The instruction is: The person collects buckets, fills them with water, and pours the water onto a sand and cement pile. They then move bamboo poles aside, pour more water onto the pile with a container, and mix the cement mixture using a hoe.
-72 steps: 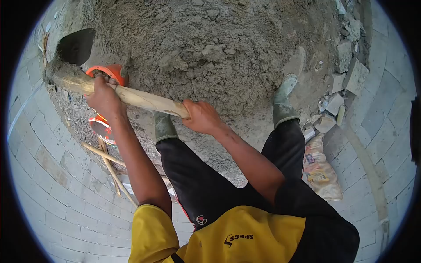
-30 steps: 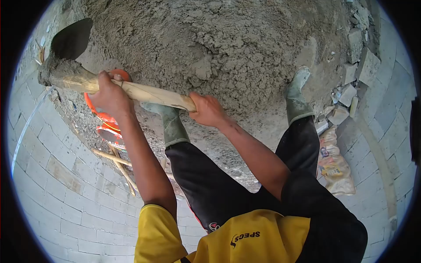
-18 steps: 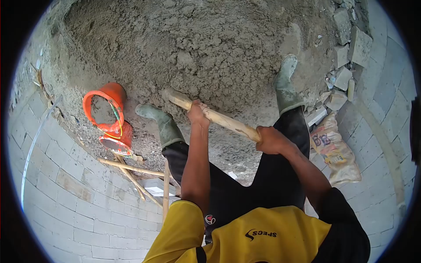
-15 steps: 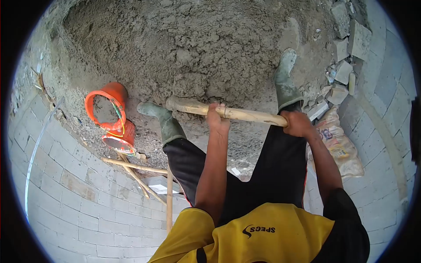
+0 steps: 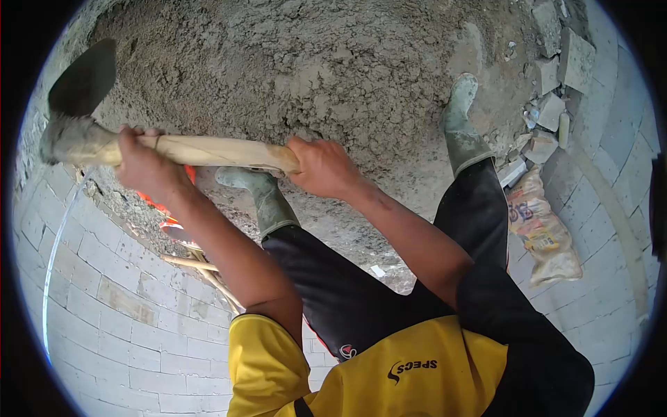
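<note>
A hoe with a pale wooden handle (image 5: 222, 151) is raised across the left of the head view. Its dark metal blade (image 5: 85, 78) points up at the far left. My left hand (image 5: 151, 167) is closed around the handle near the blade. At the handle's other end my right hand (image 5: 323, 167) is wrapped around it. Below the hoe spreads a heap of wet grey mortar (image 5: 347, 90). My boots, one left (image 5: 260, 194) and one right (image 5: 460, 121), stand at its near edge.
Orange buckets (image 5: 153, 202) are mostly hidden behind my left forearm. Wooden poles (image 5: 187, 263) lie below them. On the right are broken blocks (image 5: 575, 61) and a printed sack (image 5: 540, 226). Grey block paving (image 5: 118, 326) borders both sides.
The hoe has swung up and left, bringing its blade into view. Both my hands moved left with it, and the left arm now covers much of the buckets.
</note>
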The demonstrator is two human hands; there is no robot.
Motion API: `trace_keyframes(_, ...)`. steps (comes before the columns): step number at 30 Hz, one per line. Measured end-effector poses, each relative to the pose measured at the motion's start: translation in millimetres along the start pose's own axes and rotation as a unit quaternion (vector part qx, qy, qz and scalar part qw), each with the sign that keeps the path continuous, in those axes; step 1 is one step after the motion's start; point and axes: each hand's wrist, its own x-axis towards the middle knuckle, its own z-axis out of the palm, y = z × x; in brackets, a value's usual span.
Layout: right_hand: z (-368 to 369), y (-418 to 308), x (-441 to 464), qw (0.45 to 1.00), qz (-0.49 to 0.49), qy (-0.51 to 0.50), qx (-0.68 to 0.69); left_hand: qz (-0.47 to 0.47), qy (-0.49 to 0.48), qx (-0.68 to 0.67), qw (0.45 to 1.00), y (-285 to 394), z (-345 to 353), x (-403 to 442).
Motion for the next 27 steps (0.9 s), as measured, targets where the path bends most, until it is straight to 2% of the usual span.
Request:
trace_keyframes(1, -5, 21, -42, 0.995, 0.095, 0.0, -0.022, -0.032, -0.089, 0.006, 0.995, -72, 6, -6)
trace_keyframes(2, -12, 35, -87, 0.967, 0.241, -0.079, 0.024, -0.157, -0.12, 0.061, 0.978, -140, 20, -49)
trace_keyframes(3, -5, 45, -135, 0.941, 0.319, -0.101, 0.053, -0.298, -0.162, 0.138, 0.93, -195, 25, -94)
trace_keyframes(4, -11, 38, -155, 0.902, 0.415, -0.109, 0.049, -0.422, -0.227, 0.218, 0.85, -250, 30, -138)
trace_keyframes(5, -17, 26, -160, 0.9, 0.419, -0.11, 0.046, -0.512, -0.244, 0.221, 0.794, -267, 32, -162)
trace_keyframes(7, -53, 11, -159, 0.879, 0.445, -0.159, 0.052, -0.57, -0.243, 0.078, 0.781, -262, 22, -164)
trace_keyframes(8, -61, -6, -170, 0.875, 0.449, -0.17, 0.064, -0.578, -0.224, 0.052, 0.783, -253, 9, -163)
trace_keyframes(9, -81, -14, -179, 0.889, 0.417, -0.185, 0.042, -0.578, -0.22, 0.06, 0.783, -237, -6, -171)
trace_keyframes(10, -102, -9, -184, 0.906, 0.379, -0.189, 0.014, -0.583, -0.176, 0.008, 0.793, -218, -15, -181)
trace_keyframes(13, -164, 34, -235, 0.929, 0.291, -0.216, -0.077, -0.593, -0.08, -0.124, 0.792, -168, -36, -232)
trace_keyframes(14, -184, 67, -244, 0.947, 0.227, -0.202, -0.107, -0.601, -0.053, -0.149, 0.784, -161, -32, -253)
trace_keyframes(15, -197, 108, -245, 0.937, 0.208, -0.187, -0.207, -0.607, -0.025, -0.17, 0.776, -155, -31, -275)
trace_keyframes(16, -208, 145, -240, 0.938, 0.141, -0.16, -0.272, -0.599, -0.001, -0.185, 0.779, -147, -27, -297)
trace_keyframes(17, -210, 177, -232, 0.938, 0.121, -0.132, -0.296, -0.588, 0.017, -0.209, 0.781, -140, -14, -305)
trace_keyframes(19, -195, 218, -201, 0.957, 0.023, -0.02, -0.288, -0.568, 0.015, -0.248, 0.784, -80, -13, -307)
trace_keyframes(20, -173, 222, -180, 0.962, -0.021, 0.027, -0.272, -0.47, -0.016, -0.263, 0.843, -53, -20, -299)
trace_keyframes(21, -152, 197, -149, 0.977, -0.048, 0.066, -0.196, -0.364, -0.048, -0.273, 0.889, -28, -27, -283)
trace_keyframes(22, -130, 171, -118, 0.981, -0.075, 0.078, -0.159, -0.27, -0.073, -0.251, 0.927, -4, -32, -255)
trace_keyframes(23, -110, 147, -86, 0.989, -0.096, 0.044, -0.105, -0.191, -0.065, -0.226, 0.953, 12, -36, -224)
trace_keyframes(24, -96, 107, -60, 0.991, -0.126, 0.043, -0.033, -0.052, -0.1, -0.21, 0.971, 31, -31, -188)
trace_keyframes(27, -60, 17, -6, 0.994, -0.097, 0.009, 0.059, 0.137, -0.054, -0.099, 0.984, 67, -4, -81)
